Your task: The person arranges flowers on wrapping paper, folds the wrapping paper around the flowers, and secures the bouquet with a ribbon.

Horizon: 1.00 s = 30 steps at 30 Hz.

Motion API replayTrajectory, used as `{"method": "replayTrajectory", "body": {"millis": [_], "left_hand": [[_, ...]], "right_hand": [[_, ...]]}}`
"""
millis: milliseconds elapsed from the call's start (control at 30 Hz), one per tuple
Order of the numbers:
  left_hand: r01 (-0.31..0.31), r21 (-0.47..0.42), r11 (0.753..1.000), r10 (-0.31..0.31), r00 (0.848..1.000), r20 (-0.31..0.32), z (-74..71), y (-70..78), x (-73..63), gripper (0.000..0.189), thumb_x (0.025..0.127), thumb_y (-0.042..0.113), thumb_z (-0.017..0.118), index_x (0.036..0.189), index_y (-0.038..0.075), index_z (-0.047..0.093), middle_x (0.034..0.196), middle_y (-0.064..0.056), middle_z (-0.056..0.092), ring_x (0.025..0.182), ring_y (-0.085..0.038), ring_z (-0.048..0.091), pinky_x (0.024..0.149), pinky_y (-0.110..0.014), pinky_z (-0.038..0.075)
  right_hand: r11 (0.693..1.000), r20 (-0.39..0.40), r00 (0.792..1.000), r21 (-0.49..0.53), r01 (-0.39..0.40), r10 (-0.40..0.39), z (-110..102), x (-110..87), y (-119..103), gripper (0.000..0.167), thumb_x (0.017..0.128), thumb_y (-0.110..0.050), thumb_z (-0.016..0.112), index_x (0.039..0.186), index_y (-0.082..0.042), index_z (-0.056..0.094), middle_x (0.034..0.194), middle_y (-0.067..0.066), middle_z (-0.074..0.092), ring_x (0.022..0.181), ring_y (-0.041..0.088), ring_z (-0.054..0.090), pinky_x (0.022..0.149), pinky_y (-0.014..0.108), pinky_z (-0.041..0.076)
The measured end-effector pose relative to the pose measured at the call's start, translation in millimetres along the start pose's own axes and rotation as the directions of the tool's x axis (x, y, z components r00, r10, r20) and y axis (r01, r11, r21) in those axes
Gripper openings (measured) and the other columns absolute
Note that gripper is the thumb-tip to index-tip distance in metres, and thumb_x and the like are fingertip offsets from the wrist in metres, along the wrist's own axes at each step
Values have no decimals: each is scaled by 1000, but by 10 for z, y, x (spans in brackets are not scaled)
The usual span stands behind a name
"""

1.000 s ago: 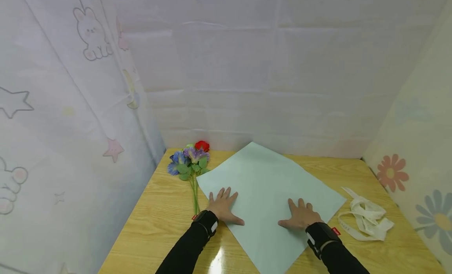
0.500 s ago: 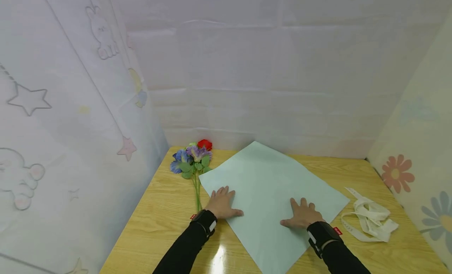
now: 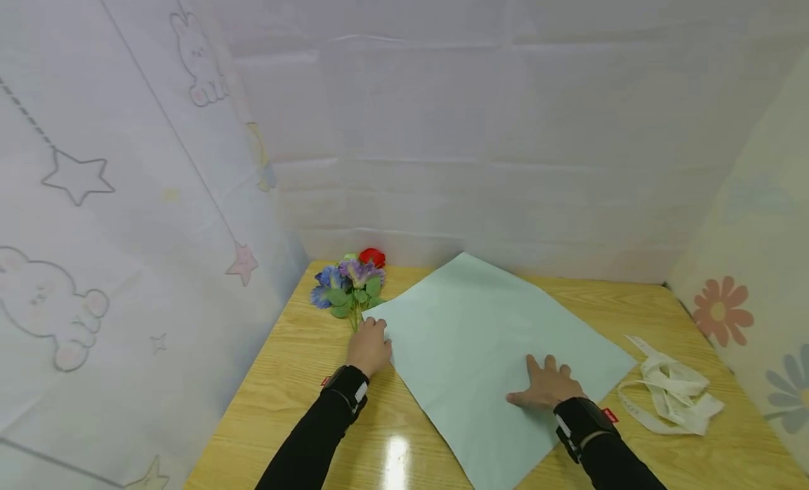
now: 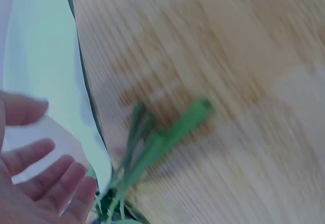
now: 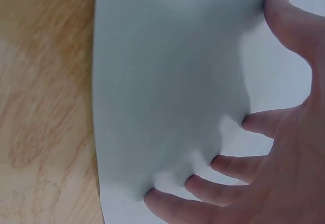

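Note:
A large pale mint sheet of wrapping paper [image 3: 480,349] lies turned cornerwise on the wooden table. My right hand [image 3: 547,385] rests on its right half with fingers spread; in the right wrist view the fingertips [image 5: 217,161] press the paper. My left hand [image 3: 369,346] is over the paper's left corner, beside the flower stems. Its fingers [image 4: 63,176] are loosely bent with nothing between them. The artificial flowers [image 3: 350,279] have blue, purple and red blooms with green leaves. Their green stems [image 4: 167,142] show in the left wrist view, and the hand partly covers them in the head view.
A loosely heaped white ribbon [image 3: 673,395] lies on the table [image 3: 291,406] right of the paper. Behind stands a white sheet backdrop [image 3: 411,125], with printed cloths at both sides.
My left hand has lifted off the paper's left side and moved left and forward to the flower stems. The right hand stays on the paper. The head view has shifted slightly left.

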<state>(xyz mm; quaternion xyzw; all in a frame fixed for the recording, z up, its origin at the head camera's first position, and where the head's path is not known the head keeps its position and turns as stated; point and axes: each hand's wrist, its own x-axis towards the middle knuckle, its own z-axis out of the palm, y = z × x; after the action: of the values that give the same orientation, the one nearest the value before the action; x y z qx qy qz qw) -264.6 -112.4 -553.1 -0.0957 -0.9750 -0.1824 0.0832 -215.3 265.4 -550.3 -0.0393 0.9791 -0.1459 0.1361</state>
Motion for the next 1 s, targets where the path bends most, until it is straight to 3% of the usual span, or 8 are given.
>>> {"method": "replayTrajectory", "body": {"millis": [167, 300, 400, 533, 800, 933, 1000], "left_hand": [[160, 20, 987, -157, 980, -125, -70, -119, 1, 23, 96, 9, 70, 115, -4, 67, 109, -24, 62, 97, -42, 61, 79, -51, 53], [260, -41, 965, -263, 958, -115, -118, -182, -2, 20, 95, 12, 71, 107, -4, 69, 96, -23, 63, 78, -38, 62, 63, -46, 51], [305, -103, 947, -312, 947, -69, -138, -213, -6, 16, 96, 12, 70, 88, 0, 66, 72, -16, 56, 56, -30, 54, 49, -39, 38], [334, -148, 931, -340, 940, -13, -109, -266, -13, 40, 96, 11, 68, 64, 12, 45, 53, -5, 36, 45, -21, 39, 47, -34, 26], [330, -169, 929, -328, 944, 40, -22, -403, -38, 47, 92, -3, 59, 60, 18, 32, 53, 1, 25, 45, -16, 29, 47, -32, 22], [352, -165, 921, -349, 936, 49, -47, -409, -32, 44, 90, -4, 60, 59, 16, 35, 55, 2, 21, 46, -15, 24, 47, -32, 21], [370, -159, 915, -369, 929, 35, -61, -405, -25, 26, 91, -2, 60, 68, 7, 50, 55, 0, 27, 46, -17, 28, 47, -33, 22]], "right_hand": [[1000, 2, 1000, 4, 7, -7, -53, -53, -42, 110, 79, -62, 78, 148, 12, 37, 137, 49, 32, 116, 68, 37, 83, 73, 45], [1000, 8, 1000, -4, 0, 0, -70, -70, -58, 109, 80, -61, 78, 148, 13, 37, 137, 49, 32, 117, 68, 37, 84, 73, 45], [1000, 8, 1000, -11, -3, 3, -67, -75, -53, 109, 80, -62, 77, 148, 13, 37, 137, 48, 33, 116, 68, 38, 83, 72, 45], [1000, 7, 1000, -19, -5, 5, -55, -70, -48, 109, 80, -63, 77, 149, 12, 37, 137, 47, 33, 117, 69, 37, 83, 72, 45], [1000, 20, 1000, -23, -1, 1, -45, -75, -66, 108, 82, -62, 75, 149, 13, 36, 140, 49, 29, 120, 72, 32, 85, 74, 44], [1000, 16, 1000, -26, -1, 2, -38, -55, -62, 109, 81, -63, 75, 149, 12, 36, 140, 49, 30, 121, 71, 33, 85, 74, 44], [1000, 17, 1000, -27, -3, 3, -32, -39, -55, 110, 81, -64, 75, 149, 12, 36, 140, 49, 30, 121, 71, 33, 85, 74, 44]]}}
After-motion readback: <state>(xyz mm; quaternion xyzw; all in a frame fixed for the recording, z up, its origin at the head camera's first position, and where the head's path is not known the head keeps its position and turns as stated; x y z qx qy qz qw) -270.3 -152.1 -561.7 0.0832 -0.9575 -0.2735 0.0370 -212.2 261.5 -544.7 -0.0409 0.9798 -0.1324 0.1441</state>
